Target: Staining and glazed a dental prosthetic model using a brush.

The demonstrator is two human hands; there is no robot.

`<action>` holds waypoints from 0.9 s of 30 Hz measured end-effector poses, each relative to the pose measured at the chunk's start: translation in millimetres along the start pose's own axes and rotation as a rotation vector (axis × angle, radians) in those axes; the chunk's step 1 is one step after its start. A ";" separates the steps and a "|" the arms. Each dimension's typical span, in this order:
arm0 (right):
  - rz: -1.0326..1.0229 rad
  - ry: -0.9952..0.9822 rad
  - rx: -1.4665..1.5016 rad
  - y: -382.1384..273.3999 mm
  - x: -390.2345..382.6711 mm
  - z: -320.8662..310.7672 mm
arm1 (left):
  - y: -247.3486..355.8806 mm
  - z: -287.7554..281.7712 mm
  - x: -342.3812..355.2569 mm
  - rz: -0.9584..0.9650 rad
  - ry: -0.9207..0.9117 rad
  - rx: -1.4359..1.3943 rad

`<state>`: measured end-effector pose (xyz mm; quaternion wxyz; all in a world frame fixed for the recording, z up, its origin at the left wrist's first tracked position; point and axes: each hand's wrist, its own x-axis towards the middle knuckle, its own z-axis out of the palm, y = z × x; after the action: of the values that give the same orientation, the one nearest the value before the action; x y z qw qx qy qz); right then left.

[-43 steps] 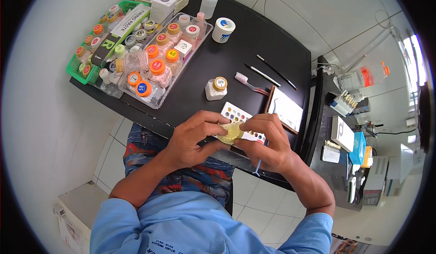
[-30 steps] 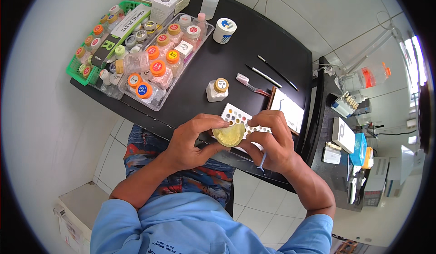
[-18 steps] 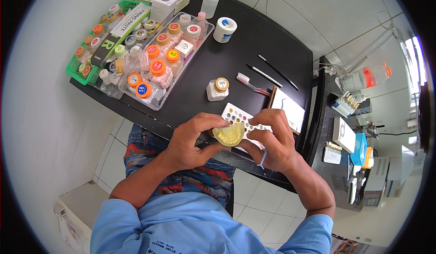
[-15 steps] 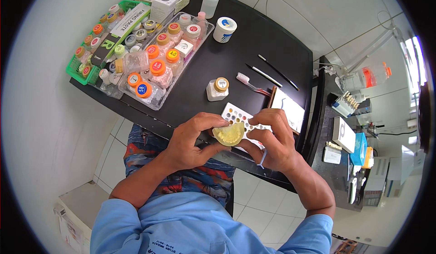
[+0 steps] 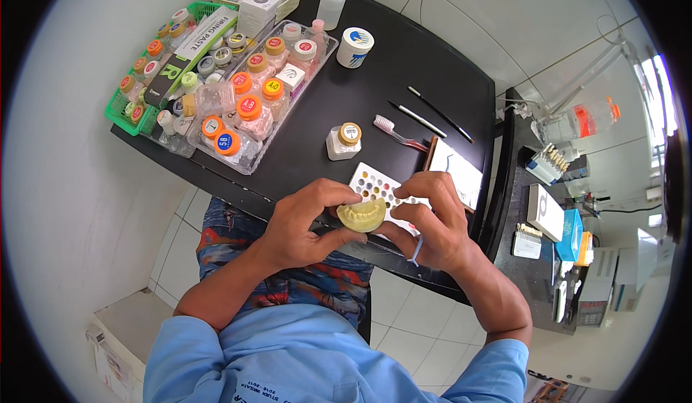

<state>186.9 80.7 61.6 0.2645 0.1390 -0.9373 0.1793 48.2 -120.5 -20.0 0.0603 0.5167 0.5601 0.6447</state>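
A yellow dental cast with a curved row of teeth is held over the table's near edge. My left hand is closed on its left side, fingers above and thumb below. My right hand is closed at the cast's right edge, its fingertips and thumb against it. A thin light-blue strip sticks out by the right hand's fingers; what it belongs to is hidden. Beneath and behind the cast lies a white palette with rows of coloured wells, partly covered by my hands.
A square jar, toothbrush, two thin brushes and a white pad lie beyond. Bottles crowd a clear tray and green basket at left. A white tub stands farther back. Right is a side counter.
The cast has tilted in my fingers, so the tooth row now sits along its upper part. Both hands stay nearly in place.
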 end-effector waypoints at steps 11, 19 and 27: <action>-0.036 -0.033 0.014 0.1 -3.6 0.0 | -0.9 -0.1 1.5 0.031 -0.036 0.046; -0.083 -0.085 0.054 -2.5 -1.1 -4.4 | -1.4 0.9 0.0 0.004 -0.052 0.043; -0.056 -0.026 0.071 0.1 -4.1 -1.4 | -0.6 0.1 -0.6 -0.005 -0.065 0.045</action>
<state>190.9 82.0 60.5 0.2523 0.1769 -0.9295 0.2029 48.3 -120.6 -20.9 0.0686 0.5370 0.5735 0.6148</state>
